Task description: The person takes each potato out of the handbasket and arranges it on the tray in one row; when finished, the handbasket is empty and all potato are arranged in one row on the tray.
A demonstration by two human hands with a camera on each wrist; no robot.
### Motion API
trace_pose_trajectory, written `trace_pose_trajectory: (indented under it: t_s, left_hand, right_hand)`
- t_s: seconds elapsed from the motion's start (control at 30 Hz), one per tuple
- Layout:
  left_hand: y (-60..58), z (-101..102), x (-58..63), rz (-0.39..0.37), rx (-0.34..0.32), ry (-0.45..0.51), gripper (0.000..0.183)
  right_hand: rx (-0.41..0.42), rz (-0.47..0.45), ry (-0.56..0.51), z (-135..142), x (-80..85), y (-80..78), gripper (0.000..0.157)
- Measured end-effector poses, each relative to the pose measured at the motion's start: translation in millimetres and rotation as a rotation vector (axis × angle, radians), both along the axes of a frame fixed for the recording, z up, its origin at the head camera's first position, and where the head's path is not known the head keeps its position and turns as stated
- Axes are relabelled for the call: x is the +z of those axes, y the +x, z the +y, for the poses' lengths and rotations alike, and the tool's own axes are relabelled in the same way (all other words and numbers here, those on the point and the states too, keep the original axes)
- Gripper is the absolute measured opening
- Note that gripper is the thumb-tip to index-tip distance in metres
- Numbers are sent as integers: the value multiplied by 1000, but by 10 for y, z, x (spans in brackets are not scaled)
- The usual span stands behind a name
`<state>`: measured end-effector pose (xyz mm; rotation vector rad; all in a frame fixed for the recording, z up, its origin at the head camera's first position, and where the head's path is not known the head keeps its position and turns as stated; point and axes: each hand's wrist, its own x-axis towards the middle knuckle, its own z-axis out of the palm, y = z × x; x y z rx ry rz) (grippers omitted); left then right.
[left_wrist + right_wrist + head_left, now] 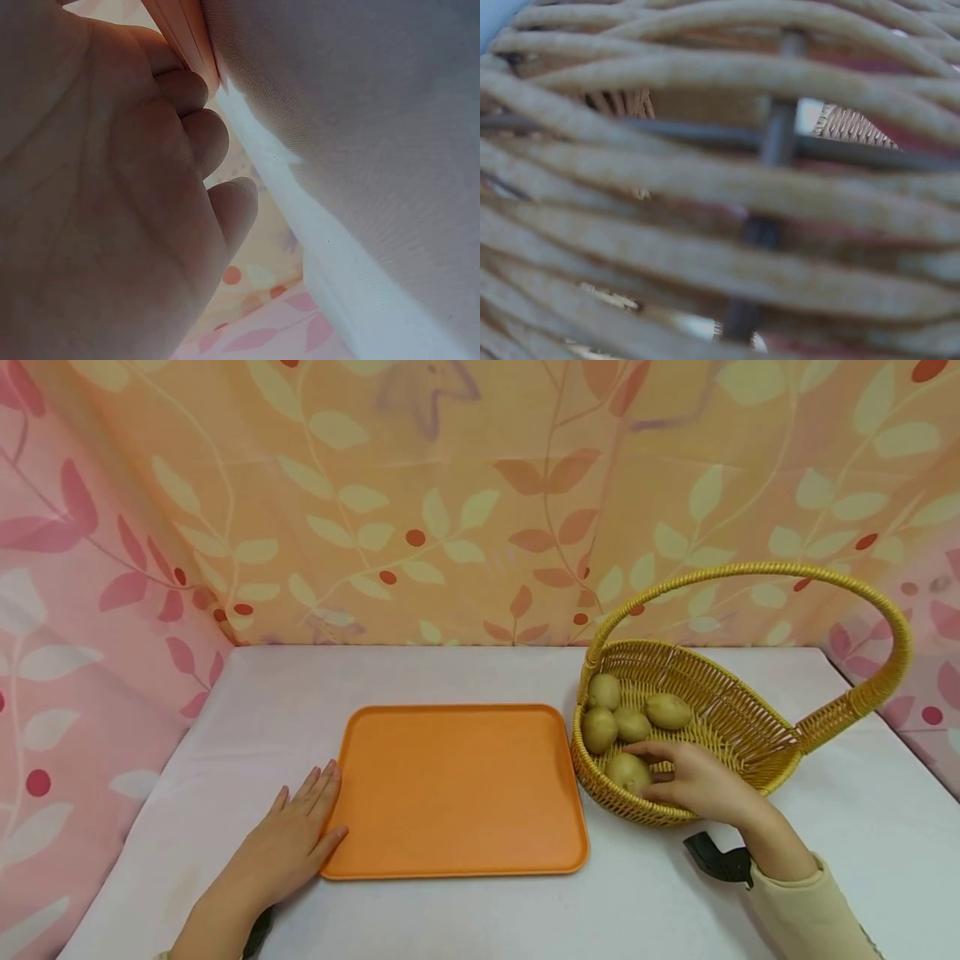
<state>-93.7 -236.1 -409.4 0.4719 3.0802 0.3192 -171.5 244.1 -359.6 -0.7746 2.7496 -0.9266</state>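
Observation:
In the head view an orange tray (456,793) lies flat on the table, with nothing on it. My left hand (288,835) rests at its left edge, fingers straight and the thumb over the rim. The left wrist view has the palm beside the tray's side (196,45). On the right, my right hand (701,777) reaches into a yellow wicker basket (637,810), its fingers and thumb around the nearest potato (627,772). Several other potatoes, among them a larger one (667,712), lie farther back in the basket. Basket weave (720,172) fills the right wrist view, hiding that hand.
A tall arched handle (757,568) rises over the basket and leans right. The white tablecloth (465,918) covers the table. Floral curtains (450,527) hang behind it and at both sides. A black wrist-camera mount (720,860) sticks out beneath the right wrist.

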Motion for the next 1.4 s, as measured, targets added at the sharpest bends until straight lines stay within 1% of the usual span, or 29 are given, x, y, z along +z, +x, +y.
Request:
trace_pose_trajectory:
  t_s: [0.17,0.27,0.37,0.5,0.57,0.6,0.73,0.97,1.07,1.1,1.2,1.33,1.4]
  left_hand:
    - [12,-9,-2,23,-2,10,67]
    - [20,-7,-15,15,3,13,67]
    - [22,-7,-16,27,4,7,67]
    - [23,4,0,33,1,4,67]
    - [24,12,9,17,7,8,67]
    - [26,11,12,21,6,7,67]
    - [37,17,26,10,15,9,67]
    - [46,6,19,28,10,0,67]
    - [46,0,15,25,12,2,67]
    - [47,-2,14,27,10,1,67]
    - [52,-4,10,23,10,2,68]
    - [55,0,11,25,10,5,68]
    - [56,2,9,31,8,3,68]
  right_hand:
    - [-48,6,-40,-5,8,-2,48]
    - [-76,-19,-79,0,11,8,53]
    - [-91,-40,-138,2,27,29,55]
    - [-87,8,-227,-3,47,68,51]
    - [-78,43,-263,-14,65,77,50]
    - [-77,55,-275,-21,79,80,50]
    - [-82,73,-314,-70,165,88,51]
    - [-72,129,-368,-196,302,110,49]
    - [-74,135,-385,-274,345,118,49]
    - [-71,129,-395,-304,356,119,50]
    - [-51,65,-453,-405,384,120,53]
    - [5,-26,-535,-578,386,103,55]
    - [29,-46,-552,-677,373,90,55]
